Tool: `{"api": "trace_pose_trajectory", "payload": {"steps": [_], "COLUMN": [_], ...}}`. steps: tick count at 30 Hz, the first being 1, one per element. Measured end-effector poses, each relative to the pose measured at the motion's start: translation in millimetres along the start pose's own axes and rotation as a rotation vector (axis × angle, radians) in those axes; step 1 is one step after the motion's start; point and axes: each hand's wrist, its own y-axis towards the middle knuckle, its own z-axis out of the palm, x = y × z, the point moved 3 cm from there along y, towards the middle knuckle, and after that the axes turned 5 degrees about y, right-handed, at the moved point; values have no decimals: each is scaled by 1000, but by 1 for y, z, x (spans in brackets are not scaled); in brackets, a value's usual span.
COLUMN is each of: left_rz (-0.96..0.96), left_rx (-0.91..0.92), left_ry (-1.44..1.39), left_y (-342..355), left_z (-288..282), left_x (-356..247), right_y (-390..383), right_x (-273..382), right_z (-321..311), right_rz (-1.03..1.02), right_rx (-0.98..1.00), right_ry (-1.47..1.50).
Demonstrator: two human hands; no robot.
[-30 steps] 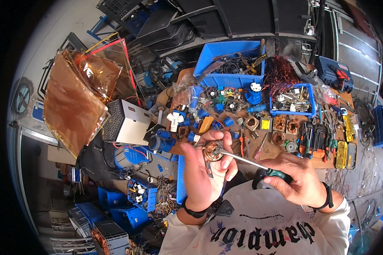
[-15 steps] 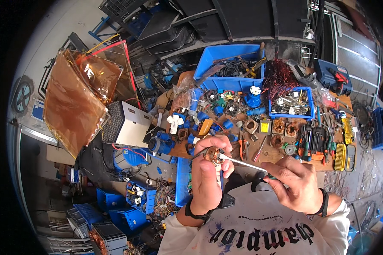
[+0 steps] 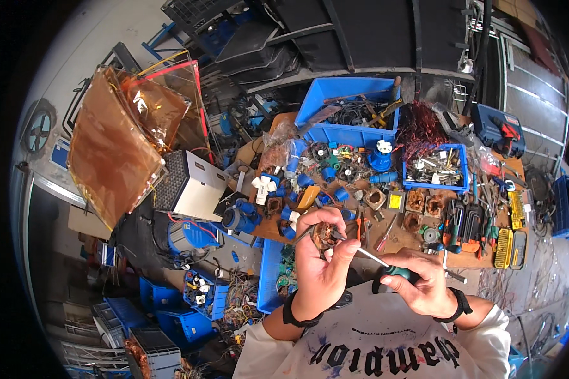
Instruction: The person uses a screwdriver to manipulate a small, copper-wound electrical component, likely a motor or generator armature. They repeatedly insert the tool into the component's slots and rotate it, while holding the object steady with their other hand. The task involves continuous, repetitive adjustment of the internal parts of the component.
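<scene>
My left hand (image 3: 317, 278) is raised in front of my chest, its fingers curled around a small copper-wound motor part (image 3: 324, 236). The left thumb points to the right, across the near side of that part. A screwdriver (image 3: 374, 257) with a thin metal shaft and dark green handle is gripped in my right hand (image 3: 420, 281). Its shaft slants up and left toward the motor part, and the tip is hidden by the left thumb and fingers.
Beyond my hands, a wooden workbench (image 3: 385, 239) carries blue fittings, square copper coils (image 3: 415, 201) and hand tools (image 3: 471, 226). Blue bins hold tools (image 3: 348, 134) and metal parts (image 3: 435, 187). A blue basket (image 3: 270, 278) stands close left of my left hand.
The left thumb has swung right, over the screwdriver's end. My right hand has moved slightly lower and left, and the green handle now shows. The whole view has shifted a little.
</scene>
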Motion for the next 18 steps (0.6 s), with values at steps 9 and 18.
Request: {"api": "trace_pose_trajectory", "payload": {"steps": [9,18], "left_rz": [-119,-119], "left_rx": [33,167], "left_ry": [-79,-264], "left_y": [3,12], "left_z": [6,7], "left_x": [-3,-9], "right_y": [0,7], "right_x": [-15,-18], "right_z": [-2,-15], "right_rz": [-36,-141], "right_rx": [-35,-88], "right_ry": [85,-75]}}
